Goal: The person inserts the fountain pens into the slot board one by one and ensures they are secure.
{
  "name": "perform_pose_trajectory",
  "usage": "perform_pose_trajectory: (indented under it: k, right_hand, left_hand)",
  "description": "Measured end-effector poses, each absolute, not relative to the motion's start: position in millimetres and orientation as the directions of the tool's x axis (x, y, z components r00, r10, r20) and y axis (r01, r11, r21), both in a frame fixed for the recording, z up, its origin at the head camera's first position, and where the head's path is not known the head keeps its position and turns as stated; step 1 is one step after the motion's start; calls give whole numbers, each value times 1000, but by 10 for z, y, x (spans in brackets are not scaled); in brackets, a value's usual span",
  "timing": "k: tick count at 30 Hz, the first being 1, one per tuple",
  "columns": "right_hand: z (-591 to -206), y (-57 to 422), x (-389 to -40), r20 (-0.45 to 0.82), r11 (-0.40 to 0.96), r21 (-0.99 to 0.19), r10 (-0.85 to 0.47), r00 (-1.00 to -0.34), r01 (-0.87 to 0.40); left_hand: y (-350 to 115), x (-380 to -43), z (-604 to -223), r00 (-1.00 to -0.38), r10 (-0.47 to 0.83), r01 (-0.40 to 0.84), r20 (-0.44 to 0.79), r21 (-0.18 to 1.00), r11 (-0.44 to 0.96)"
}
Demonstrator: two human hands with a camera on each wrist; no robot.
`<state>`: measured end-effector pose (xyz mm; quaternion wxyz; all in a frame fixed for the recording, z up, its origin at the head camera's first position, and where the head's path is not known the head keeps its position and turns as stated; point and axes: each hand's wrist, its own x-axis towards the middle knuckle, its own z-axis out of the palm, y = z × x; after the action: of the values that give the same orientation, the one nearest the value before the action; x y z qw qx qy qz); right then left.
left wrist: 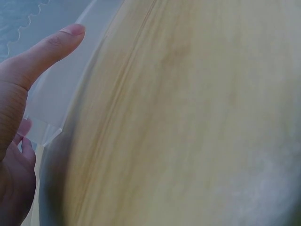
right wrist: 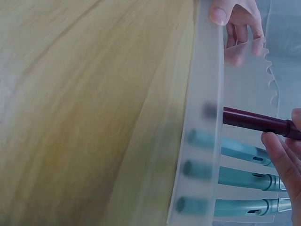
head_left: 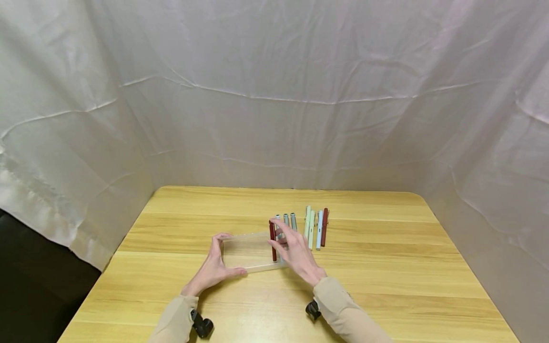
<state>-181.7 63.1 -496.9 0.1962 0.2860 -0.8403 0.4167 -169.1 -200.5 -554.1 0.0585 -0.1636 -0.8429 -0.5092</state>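
Note:
A clear frosted plastic tray with a notched far edge lies on the table. My left hand grips its left end, the thumb on the front wall and the fingers at the far side. Between thumb and fingers, my right hand pinches a dark red pen by its upper part. The pen's lower end is inside the tray, behind the front wall. Beside it in the tray lie three teal pens, the middle one among them, partly hidden by my right hand in the head view.
Just right of the tray, several pens lie side by side on the wooden table: pale green pens, a light blue pen and another dark red pen. White curtains surround the table's back and sides.

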Motion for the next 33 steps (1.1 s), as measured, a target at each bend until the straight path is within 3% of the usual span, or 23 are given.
perform_pose_trajectory:
  k: [24,33]
  right_hand:
    - [-4967,629,-1842,561,536,-553,-328,-760,-638]
    - [-4905,617,-1914,484,576,-568,-344,-804,-588]
  left_hand:
    - [-2004,-1681,-5542,-944,215,323,252,847,423]
    - [-2012,-1687,-5546,-939,222,335,262,842,423]
